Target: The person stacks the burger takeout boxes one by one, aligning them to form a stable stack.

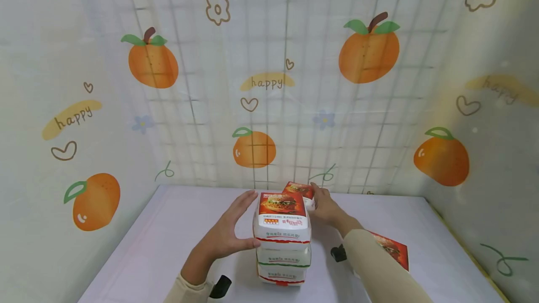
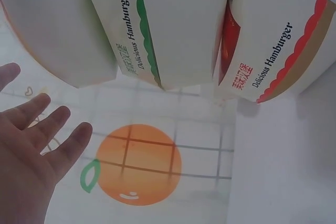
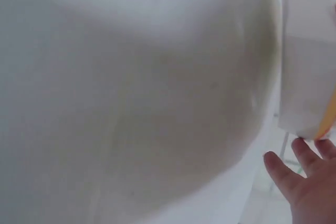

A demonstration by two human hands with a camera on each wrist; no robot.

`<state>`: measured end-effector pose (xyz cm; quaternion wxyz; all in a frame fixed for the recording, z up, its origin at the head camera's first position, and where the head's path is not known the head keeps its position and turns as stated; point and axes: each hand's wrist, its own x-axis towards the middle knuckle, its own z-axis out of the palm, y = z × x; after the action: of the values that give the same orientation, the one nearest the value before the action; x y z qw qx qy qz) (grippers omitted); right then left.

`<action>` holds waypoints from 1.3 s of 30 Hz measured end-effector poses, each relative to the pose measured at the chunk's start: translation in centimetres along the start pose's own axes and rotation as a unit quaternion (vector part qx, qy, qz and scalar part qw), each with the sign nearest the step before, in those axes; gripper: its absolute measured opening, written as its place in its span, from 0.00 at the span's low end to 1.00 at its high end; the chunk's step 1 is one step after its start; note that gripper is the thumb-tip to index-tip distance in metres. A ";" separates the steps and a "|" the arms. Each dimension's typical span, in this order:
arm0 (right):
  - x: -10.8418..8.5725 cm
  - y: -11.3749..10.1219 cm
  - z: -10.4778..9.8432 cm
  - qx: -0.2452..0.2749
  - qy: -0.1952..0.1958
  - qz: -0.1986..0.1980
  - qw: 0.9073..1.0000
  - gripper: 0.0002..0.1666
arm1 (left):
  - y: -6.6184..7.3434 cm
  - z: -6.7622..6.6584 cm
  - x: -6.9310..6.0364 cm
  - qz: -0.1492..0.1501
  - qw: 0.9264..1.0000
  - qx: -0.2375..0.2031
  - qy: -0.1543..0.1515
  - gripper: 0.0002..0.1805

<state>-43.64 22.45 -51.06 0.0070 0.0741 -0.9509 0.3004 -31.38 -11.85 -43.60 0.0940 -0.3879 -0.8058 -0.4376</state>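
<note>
A stack of three paper burger boxes [image 1: 283, 228] stands upright at the front middle of the table. Red trim marks the top and bottom boxes, green the middle one. My left hand [image 1: 231, 233] is spread at the stack's left side, thumb close to the top box; whether it touches is unclear. In the left wrist view the same hand [image 2: 37, 140] has its fingers extended and apart. Behind the stack is another burger box [image 1: 300, 190], partly hidden. My right hand [image 1: 326, 207] reaches past the stack, and its fingertips [image 3: 300, 148] touch that box with fingers fairly straight.
Under my right forearm lies a further burger box [image 1: 393, 249], mostly covered by the sleeve. The white table [image 1: 181, 219] ends at a printed curtain [image 1: 320, 153] behind the boxes. Black wrist gear [image 1: 220, 287] shows beside the left sleeve.
</note>
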 end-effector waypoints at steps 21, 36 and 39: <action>-3.4 -0.8 -6.5 0.054 0.064 0.001 0.996 0.69 | 0.7 0.1 -0.1 0.000 1.000 0.005 -0.005 0.53; -4.9 -3.4 -9.3 0.081 0.100 -0.015 0.992 0.69 | 1.2 -0.8 1.1 0.001 1.000 0.016 -0.014 0.52; -4.9 -3.9 -9.6 0.101 0.105 -0.019 0.989 0.68 | 1.4 -1.1 1.4 0.005 1.000 0.016 -0.009 0.52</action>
<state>-38.53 25.48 -41.26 0.1047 0.0609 -0.9081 0.4007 -31.59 -11.49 -41.37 0.0952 -0.3944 -0.8116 -0.4203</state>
